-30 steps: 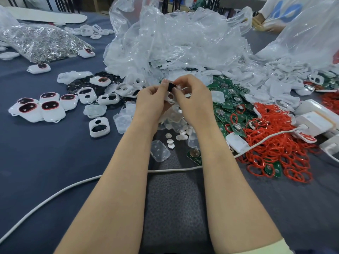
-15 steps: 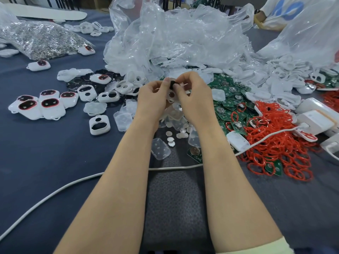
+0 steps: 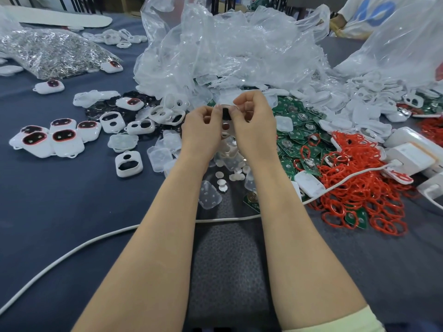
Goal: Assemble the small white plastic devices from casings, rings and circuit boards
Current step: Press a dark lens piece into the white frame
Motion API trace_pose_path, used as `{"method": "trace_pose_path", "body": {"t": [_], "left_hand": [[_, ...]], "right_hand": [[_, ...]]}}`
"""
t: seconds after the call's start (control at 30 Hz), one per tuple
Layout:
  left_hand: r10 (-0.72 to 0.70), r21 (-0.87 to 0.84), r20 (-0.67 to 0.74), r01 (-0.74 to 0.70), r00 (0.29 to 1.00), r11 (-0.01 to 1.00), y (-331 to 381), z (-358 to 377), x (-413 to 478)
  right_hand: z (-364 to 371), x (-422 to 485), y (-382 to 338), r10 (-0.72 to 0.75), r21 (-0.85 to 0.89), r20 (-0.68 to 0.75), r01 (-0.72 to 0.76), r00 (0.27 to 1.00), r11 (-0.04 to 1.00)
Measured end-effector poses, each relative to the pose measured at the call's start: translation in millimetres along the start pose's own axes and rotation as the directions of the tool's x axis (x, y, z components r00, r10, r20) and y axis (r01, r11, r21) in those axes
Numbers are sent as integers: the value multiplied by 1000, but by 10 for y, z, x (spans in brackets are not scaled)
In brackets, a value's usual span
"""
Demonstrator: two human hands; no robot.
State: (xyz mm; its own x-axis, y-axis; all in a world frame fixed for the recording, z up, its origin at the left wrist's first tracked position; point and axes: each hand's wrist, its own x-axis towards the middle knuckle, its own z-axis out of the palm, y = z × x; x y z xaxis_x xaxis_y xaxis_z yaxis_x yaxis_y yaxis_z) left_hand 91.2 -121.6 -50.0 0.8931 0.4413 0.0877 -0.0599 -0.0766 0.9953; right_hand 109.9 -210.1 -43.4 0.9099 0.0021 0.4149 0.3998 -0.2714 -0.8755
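Biggest risk as I see it: the black part (image 3: 225, 113) is caught only at the fingertips, so one bad squeeze could flick it into the clutter below. The discs (image 3: 225, 178) and clear covers (image 3: 209, 195) lie right under the hands, and I think a small piece would be hard to find there. Second risk: pressing before it's lined up w/ the casing (image 3: 226, 128). It could seat crooked or jam, and forcing it may crack the thin plastic. Third: the forearms hang over the cable (image 3: 96, 238), so a wrist dropping could snag it and drag the chargers at right into the rings (image 3: 359, 188).

Pose: both forearms run straight out from me and converge at table centre, wrists raised off the cloth. L hand (image 3: 203, 130) has its fingers curled and pinches the black part from its side. R hand (image 3: 254, 125) mirrors it, clenched and pinching from the other side, knuckles up. The casing sits between the two hands just under the black part, mostly hidden. I can't tell which hand carries its weight.

Boards (image 3: 299, 130) are heaped just right of the R hand. Done units (image 3: 48, 140) sit well off to the left.
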Motion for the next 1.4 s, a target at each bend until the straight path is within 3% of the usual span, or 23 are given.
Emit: {"method": "trace_pose_path", "body": {"t": [0.2,0.37,0.47,0.57,0.8,1.1,1.3,1.4], "left_hand": [[-38,-70,-10,37,999,997,-3,-10,7],[-13,-42,-43,11,999,999,-4,-16,15],[11,-81,-47,-15,999,997,14,-25,7],[7,-110,-14,-8,1000,994,18,-22,-6],[-23,-142,88,36,996,989,13,-34,-22],[-1,-71,71,6,997,997,22,-14,-26],[2,-84,73,5,997,996,31,-25,-38],[33,1,45,-33,998,999,20,-27,-29]], "right_hand": [[2,23,-24,144,171,58,-152,988,974],[27,18,-10,159,127,81,-168,984,978],[2,57,40,301,156,135,-320,944,934],[-18,94,77,346,242,183,-384,920,891],[-27,104,97,353,339,138,-380,925,861],[-78,84,60,230,125,100,-242,968,962],[-77,82,41,192,124,84,-202,978,971],[-85,76,35,179,95,88,-187,980,978]]}}
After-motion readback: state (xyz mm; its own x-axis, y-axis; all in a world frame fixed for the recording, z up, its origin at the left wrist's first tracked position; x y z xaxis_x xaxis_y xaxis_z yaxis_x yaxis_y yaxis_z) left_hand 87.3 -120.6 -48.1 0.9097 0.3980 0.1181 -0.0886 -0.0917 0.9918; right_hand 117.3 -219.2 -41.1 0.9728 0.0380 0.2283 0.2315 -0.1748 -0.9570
